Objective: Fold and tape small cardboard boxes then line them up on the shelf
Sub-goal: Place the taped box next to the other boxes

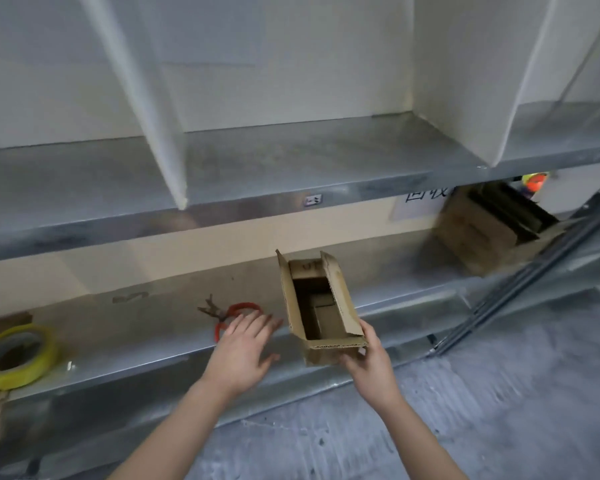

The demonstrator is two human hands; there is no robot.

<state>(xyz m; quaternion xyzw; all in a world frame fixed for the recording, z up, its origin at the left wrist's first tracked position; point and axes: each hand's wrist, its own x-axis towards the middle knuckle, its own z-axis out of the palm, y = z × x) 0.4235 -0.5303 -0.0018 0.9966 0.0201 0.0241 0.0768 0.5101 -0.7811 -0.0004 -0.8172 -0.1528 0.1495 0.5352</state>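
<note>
From the head view, I'd say this job has barely started. There's one small cardboard box (321, 306) in play. It's popped into shape with the bottom flaps folded in, but the top flaps stand up open and I can't spot any tape on it. The right hand (368, 362) grips it by the near end, fingers wrapped under the corner. The box is tilted, with its far end over the lower shelf (125, 341) and the near end hanging past the front edge. I can't tell if it's actually resting on the metal.

The left hand (243, 344) is empty, with fingers spread wide. It hovers just left of the box, right over the red-handled scissors (236, 315). The yellow tape roll (16, 355) lies well off to the left on the same shelf.

I see no finished boxes lined up anywhere, so closing, taping and lining up all look left to do.

As for the room, it's galvanised metal shelving. The upper shelf (291, 157) is split by white dividers (153, 116). A bigger cardboard box (489, 226) sits further right on the lower level, and below is a grey scuffed floor (465, 410).
</note>
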